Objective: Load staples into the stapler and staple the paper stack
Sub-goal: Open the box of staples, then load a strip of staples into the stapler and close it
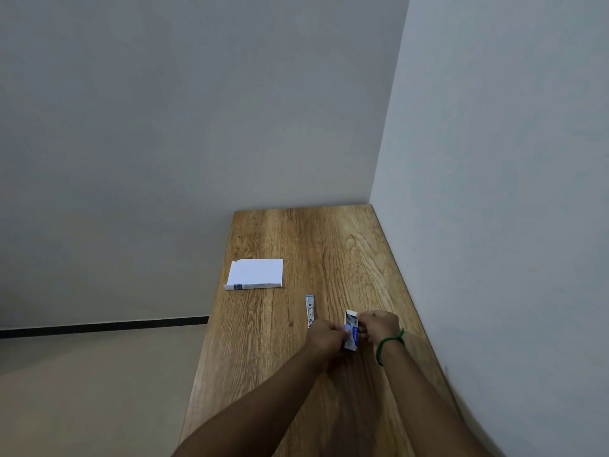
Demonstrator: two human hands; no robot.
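A small blue and white staple box (351, 328) is held over the wooden table (329, 252), its far flap open. My right hand (379, 326) grips the box from the right, and my left hand (324, 334) pinches its near left side. Just left of the hands, a slim blue and silver stapler (310, 309) lies on the table pointing away from me; its near end is hidden behind my left hand. Farther away, at the table's left edge, lies a white paper stack (256, 273).
The table runs along a wall on its right side and ends at a wall at the back. Its left edge drops off to the floor. A green cord bracelet (389, 341) is on my right wrist.
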